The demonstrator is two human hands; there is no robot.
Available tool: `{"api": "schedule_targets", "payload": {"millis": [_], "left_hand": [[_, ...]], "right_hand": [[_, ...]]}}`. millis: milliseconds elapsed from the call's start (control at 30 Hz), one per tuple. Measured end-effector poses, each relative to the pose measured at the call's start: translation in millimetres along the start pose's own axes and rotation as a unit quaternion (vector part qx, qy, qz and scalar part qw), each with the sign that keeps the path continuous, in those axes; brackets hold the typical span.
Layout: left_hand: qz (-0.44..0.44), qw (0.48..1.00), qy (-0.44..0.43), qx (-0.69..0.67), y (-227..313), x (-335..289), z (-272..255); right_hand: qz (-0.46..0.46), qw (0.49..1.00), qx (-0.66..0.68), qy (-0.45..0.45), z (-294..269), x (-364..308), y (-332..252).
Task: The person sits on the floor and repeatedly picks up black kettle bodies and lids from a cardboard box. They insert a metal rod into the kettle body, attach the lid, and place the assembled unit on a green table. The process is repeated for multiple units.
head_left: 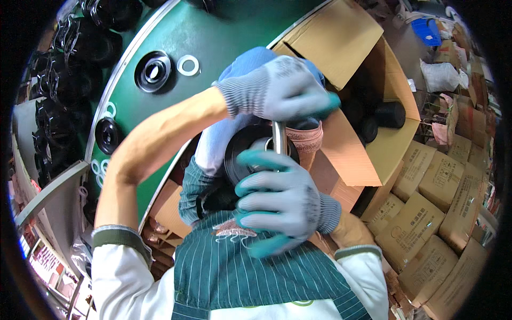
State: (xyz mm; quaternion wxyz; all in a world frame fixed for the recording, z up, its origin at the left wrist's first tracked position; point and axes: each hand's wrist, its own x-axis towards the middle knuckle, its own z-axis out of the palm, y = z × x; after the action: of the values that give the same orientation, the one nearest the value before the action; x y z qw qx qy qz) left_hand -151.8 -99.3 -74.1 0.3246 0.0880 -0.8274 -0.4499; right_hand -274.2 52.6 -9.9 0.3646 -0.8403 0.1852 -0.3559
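Both hands wear grey gloves with teal palms. My left hand (pixel 290 88) is closed and a little blurred, over the top of an upright shiny metal rod (pixel 279 137). What lies inside its fingers is hidden. Lower down, my right hand (pixel 280 197) has its fingers stretched apart, the thumb well away from them. Its upper fingers pass in front of the rod's lower end and overlap a round black part (pixel 234 157) at my lap. That black part is mostly covered by my hand, so I cannot tell whether the palm touches it.
On the green table (pixel 186 32) lie a black round lid (pixel 153 71) and a white ring (pixel 188 65), with more rings at its left edge. Stacked black parts (pixel 69 69) stand far left. An opened carton (pixel 397 128) holds black pieces at right, beside closed cartons (pixel 410 229).
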Motion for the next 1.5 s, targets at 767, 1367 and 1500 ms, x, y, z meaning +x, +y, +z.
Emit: {"api": "schedule_targets", "payload": {"millis": [767,1367,1500], "left_hand": [[-0.395,0.683,0.326,0.521,85.4,-296.0,-36.3],[-0.278,0.807,0.413,0.318,169.5,-250.5,-124.3],[-0.290,0.730,0.467,0.406,95.3,-248.3,-179.6]], "right_hand": [[0.223,0.876,0.028,0.427,-16.3,7.1,-10.5],[0.475,0.635,0.597,0.119,80.0,124.7,112.0],[0.421,0.614,0.662,0.079,76.7,125.6,133.7]]}}
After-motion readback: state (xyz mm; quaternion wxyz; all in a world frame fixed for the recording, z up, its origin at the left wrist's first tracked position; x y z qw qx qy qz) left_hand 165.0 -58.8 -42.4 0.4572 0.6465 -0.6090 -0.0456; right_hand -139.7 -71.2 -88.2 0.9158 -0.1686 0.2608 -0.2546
